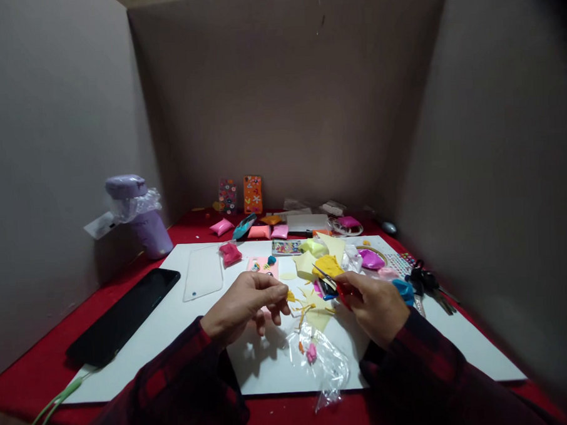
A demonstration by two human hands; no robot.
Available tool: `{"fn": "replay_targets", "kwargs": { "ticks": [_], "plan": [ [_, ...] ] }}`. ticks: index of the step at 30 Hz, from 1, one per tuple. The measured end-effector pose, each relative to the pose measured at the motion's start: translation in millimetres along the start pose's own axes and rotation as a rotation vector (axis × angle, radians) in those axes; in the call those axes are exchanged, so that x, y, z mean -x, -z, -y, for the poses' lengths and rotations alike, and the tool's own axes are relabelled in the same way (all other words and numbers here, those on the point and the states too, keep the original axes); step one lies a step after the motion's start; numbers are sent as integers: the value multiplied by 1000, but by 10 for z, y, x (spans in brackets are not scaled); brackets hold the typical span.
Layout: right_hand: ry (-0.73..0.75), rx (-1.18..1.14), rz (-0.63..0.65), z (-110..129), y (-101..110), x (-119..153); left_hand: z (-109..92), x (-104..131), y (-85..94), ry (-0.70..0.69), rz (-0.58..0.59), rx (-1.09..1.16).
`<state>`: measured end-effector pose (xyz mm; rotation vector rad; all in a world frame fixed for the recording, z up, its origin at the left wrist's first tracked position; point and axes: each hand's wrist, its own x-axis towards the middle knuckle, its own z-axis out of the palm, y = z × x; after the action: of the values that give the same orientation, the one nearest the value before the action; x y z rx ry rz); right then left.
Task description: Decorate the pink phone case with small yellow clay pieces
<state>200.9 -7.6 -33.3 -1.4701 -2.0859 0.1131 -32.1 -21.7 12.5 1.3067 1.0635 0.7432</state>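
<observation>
My left hand point(247, 302) is over the middle of the white board point(130, 369), thumb and forefinger pinched at a small yellow clay piece point(291, 296). My right hand point(376, 302) grips small scissors point(324, 273) with red handles, their pointed blades aimed up and left. Behind the blades lies a yellow clay lump point(328, 264). Thin yellow strips point(308, 307) are scattered on pale yellow paper point(320, 319) between my hands. A pink phone case point(262, 263) with small decorations, a teal one among them, is partly hidden behind my left hand.
A clear plastic bag point(330, 367) with pink clay bits point(311, 352) lies in front. Left are a black phone point(123, 316), a clear phone case point(203, 273) and a purple bottle point(147, 221). Keys point(430, 284) lie right. Decorated cases point(253, 194) stand behind clay packets point(258, 232).
</observation>
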Motion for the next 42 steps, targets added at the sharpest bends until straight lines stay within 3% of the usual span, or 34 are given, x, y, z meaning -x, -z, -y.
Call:
{"fn": "replay_targets", "kwargs": {
  "ticks": [6,12,16,18,21,23,30,34,38,42],
  "plan": [
    [126,264,44,33,-9,7,13,-9,-33,15,5,-6],
    [177,358,36,36,-26,41,17,-11,-39,23,-17,-1],
    [151,146,-12,125,19,65,34,-15,-47,11,-12,12],
    [110,-156,11,225,44,68,45,-16,-56,0,-17,29],
    [-90,-637,117,403,51,53,53,-14,-71,-2,-33,65],
    [-150,-811,187,507,30,35,51,-10,-83,1,-30,93],
    [-250,-815,159,746,-23,-40,17,28,-103,-22,-57,169],
    [-367,-987,258,829,23,-115,-33,121,47,-33,-168,148],
    [-442,-933,349,855,61,-220,19,233,254,-89,-308,-132],
    [-437,-765,446,843,-26,-326,188,313,328,-198,-324,-441]
  ]
}}
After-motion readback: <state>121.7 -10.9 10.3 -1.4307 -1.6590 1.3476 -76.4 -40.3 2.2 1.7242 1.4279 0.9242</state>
